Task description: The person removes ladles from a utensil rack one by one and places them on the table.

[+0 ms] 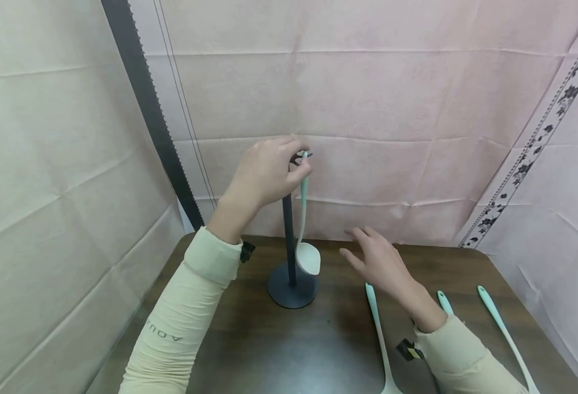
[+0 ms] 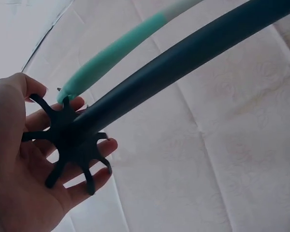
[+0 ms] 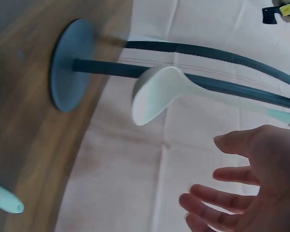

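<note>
A ladle (image 1: 308,258) with a white bowl and mint-green handle hangs bowl-down beside the post of a dark utensil stand (image 1: 289,235). In the left wrist view, the handle's end (image 2: 70,92) meets one of the stand's hooks (image 2: 67,135). My left hand (image 1: 271,169) is cupped over these hooks, its fingers spread behind them and its thumb near a hook tip, apart from the handle. To the right of the ladle, my right hand (image 1: 380,260) hovers over the table with fingers loosely spread, holding nothing; the right wrist view shows it (image 3: 251,181) apart from the ladle.
On the brown table (image 1: 259,350) lie a mint-handled utensil (image 1: 379,323) below my right hand, another handle (image 1: 444,302) partly behind my right forearm, and a third utensil (image 1: 506,334) farther right. Pale cloth (image 1: 368,109) hangs behind and at both sides.
</note>
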A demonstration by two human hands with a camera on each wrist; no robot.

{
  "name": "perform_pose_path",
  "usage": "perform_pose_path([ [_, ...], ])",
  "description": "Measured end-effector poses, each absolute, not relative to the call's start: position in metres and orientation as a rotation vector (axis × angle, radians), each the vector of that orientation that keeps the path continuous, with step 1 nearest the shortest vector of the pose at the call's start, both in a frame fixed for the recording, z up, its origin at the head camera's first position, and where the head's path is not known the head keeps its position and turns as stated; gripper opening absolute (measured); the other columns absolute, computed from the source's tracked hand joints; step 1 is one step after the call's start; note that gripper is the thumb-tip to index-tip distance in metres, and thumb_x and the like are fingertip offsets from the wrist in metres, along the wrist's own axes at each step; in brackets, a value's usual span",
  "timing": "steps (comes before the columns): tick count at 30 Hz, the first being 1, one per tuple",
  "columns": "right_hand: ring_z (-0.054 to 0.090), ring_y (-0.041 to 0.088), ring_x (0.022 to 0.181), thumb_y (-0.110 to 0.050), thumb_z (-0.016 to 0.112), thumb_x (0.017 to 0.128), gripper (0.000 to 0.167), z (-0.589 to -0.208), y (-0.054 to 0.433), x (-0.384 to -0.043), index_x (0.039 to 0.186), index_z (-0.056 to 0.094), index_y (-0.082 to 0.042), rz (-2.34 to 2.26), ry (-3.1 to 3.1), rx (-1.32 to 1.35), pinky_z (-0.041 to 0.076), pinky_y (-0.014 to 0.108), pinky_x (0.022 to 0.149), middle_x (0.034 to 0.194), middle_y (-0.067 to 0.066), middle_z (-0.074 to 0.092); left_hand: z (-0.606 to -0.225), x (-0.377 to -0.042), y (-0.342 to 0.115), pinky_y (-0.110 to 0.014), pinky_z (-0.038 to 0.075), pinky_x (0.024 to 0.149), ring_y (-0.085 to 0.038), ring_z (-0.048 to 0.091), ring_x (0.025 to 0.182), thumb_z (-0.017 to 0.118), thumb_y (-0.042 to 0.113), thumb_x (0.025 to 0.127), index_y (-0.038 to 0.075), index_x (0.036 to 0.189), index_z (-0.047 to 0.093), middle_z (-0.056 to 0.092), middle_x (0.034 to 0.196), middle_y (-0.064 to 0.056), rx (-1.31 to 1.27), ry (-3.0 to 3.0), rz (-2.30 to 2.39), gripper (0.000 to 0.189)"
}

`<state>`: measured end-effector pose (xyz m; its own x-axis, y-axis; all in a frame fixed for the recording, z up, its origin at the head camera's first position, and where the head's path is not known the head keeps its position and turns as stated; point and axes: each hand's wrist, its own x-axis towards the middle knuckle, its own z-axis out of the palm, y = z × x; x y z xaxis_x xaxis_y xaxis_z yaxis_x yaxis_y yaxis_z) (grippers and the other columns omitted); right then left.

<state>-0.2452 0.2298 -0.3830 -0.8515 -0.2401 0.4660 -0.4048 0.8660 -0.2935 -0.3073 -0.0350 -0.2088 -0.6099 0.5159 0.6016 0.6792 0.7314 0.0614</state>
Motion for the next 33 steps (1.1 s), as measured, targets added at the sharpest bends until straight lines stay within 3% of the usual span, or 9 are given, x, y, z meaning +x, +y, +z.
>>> perform_pose_path([
  [7,0.073,0.03,0.101,-0.029,0.077,0.097,0.051,-0.362,0.219,-0.245,0.143,0.063,-0.011,0.616,-2.534,0.479,0.06,0.051,0.081,0.118,0.011,0.068,-0.209,-0.303,-0.035,-0.043,0.038,0.121,-0.023,0.054,0.143,0.05,0.022,0.103,0.016,0.141,0.068,0.064,0.147,-0.003,-0.925,-2.375,-0.337,0.042],
  [23,0.068,0.03,0.109,-0.023,0.077,0.098,0.057,-0.325,0.196,-0.25,0.151,0.057,-0.014,0.757,-2.312,0.667,0.057,0.051,0.092,0.119,0.01,0.067,-0.209,-0.306,-0.038,-0.044,0.039,0.121,-0.025,0.056,0.141,0.048,0.015,0.106,0.014,0.143,0.066,0.065,0.146,-0.004,-0.977,-2.368,-0.409,0.041],
  [27,0.068,0.03,0.111,-0.024,0.076,0.099,0.061,-0.318,0.188,-0.253,0.155,0.052,-0.015,0.82,-2.3,0.72,0.056,0.052,0.095,0.124,0.012,0.066,-0.213,-0.309,-0.046,-0.041,0.045,0.113,-0.022,0.065,0.125,0.048,0.015,0.103,0.015,0.142,0.067,0.071,0.131,-0.001,-1.021,-2.303,-0.445,0.044],
  [30,0.068,0.031,0.112,-0.023,0.074,0.099,0.066,-0.315,0.183,-0.255,0.159,0.047,-0.016,0.856,-2.27,0.748,0.057,0.052,0.095,0.127,0.013,0.066,-0.219,-0.31,-0.051,-0.043,0.044,0.113,-0.019,0.064,0.125,0.046,0.021,0.102,0.019,0.142,0.067,0.071,0.131,0.001,-1.003,-2.26,-0.463,0.046],
  [33,0.069,0.03,0.113,-0.022,0.074,0.1,0.07,-0.311,0.18,-0.257,0.162,0.042,-0.019,0.895,-2.225,0.759,0.058,0.051,0.093,0.131,0.012,0.066,-0.223,-0.311,-0.052,-0.048,0.039,0.119,-0.02,0.057,0.14,0.043,0.027,0.102,0.022,0.143,0.067,0.068,0.141,0.003,-0.977,-2.224,-0.47,0.047],
])
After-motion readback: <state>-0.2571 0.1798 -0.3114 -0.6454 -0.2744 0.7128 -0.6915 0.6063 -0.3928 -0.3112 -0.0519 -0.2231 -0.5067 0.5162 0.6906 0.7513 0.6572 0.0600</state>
